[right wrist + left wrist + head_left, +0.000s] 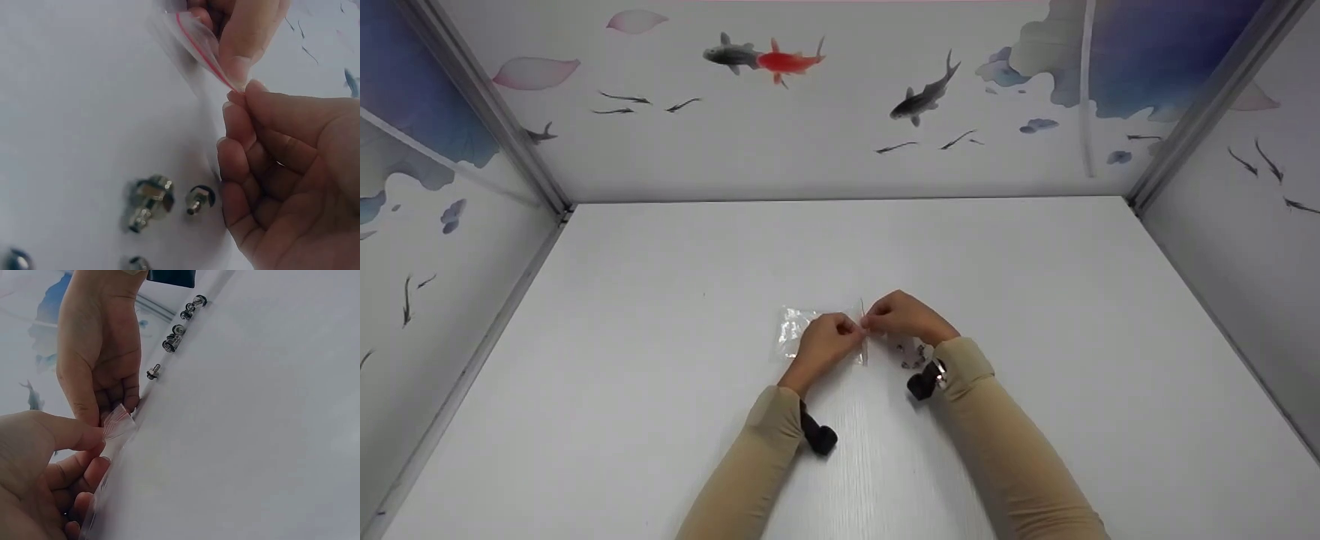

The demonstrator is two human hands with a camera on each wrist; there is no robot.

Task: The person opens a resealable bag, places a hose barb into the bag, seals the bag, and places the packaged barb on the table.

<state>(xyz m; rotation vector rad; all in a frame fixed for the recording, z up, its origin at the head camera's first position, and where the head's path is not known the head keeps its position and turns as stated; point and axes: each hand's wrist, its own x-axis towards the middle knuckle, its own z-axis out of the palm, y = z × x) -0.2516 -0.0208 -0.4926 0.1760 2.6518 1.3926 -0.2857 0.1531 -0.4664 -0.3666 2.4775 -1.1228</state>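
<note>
A clear plastic zip bag (793,330) with a red line (197,45) along its mouth lies flat in the middle of the table. My left hand (826,343) reaches over the bag and pinches its mouth edge between thumb and finger. Right beside it, my right hand (906,315) pinches the same edge, the fingertips of both hands meeting there in the right wrist view. Small metal fittings (149,199) with dark rings lie loose on the table close to the right hand. Part of the bag is hidden under the left hand.
The white table (660,262) is bounded by a back panel (840,142) printed with fish and by side panels. A black wrist camera (819,436) is strapped at the left cuff and another wrist camera (922,384) at the right cuff.
</note>
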